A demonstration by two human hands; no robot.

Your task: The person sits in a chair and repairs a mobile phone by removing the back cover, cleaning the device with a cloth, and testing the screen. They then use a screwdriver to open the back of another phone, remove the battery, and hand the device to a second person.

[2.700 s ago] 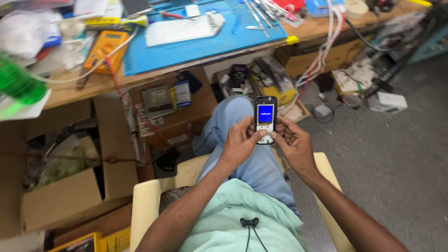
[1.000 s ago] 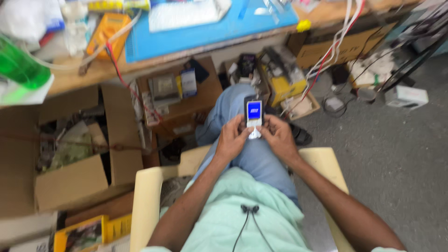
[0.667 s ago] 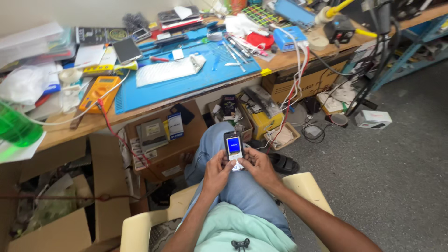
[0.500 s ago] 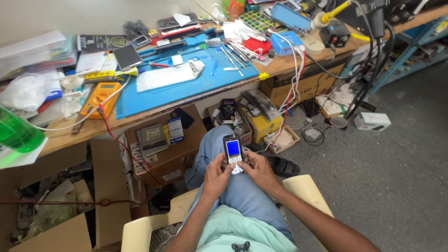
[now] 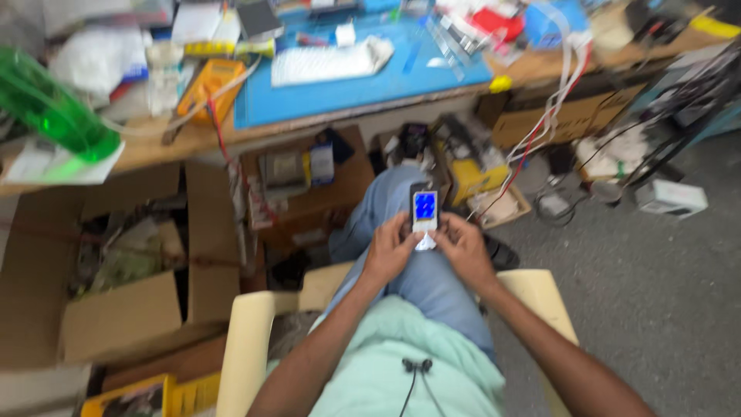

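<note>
I sit on a pale yellow chair with my jeans-clad leg stretched forward. Both hands hold a small white handheld device with a lit blue screen, upright above my knee. My left hand grips its lower left side and my right hand grips its lower right side, thumbs near the bottom edge. The picture is blurred by head motion.
A wooden workbench with a blue mat, a white cloth, a yellow multimeter, a green bottle and tools stands ahead. Open cardboard boxes crowd the left; boxes, cables and a white box lie on the grey floor at right.
The view has swung back down and closer to the hands; the bench top has slid toward the frame's upper edge. Both hands keep their hold on the device.
</note>
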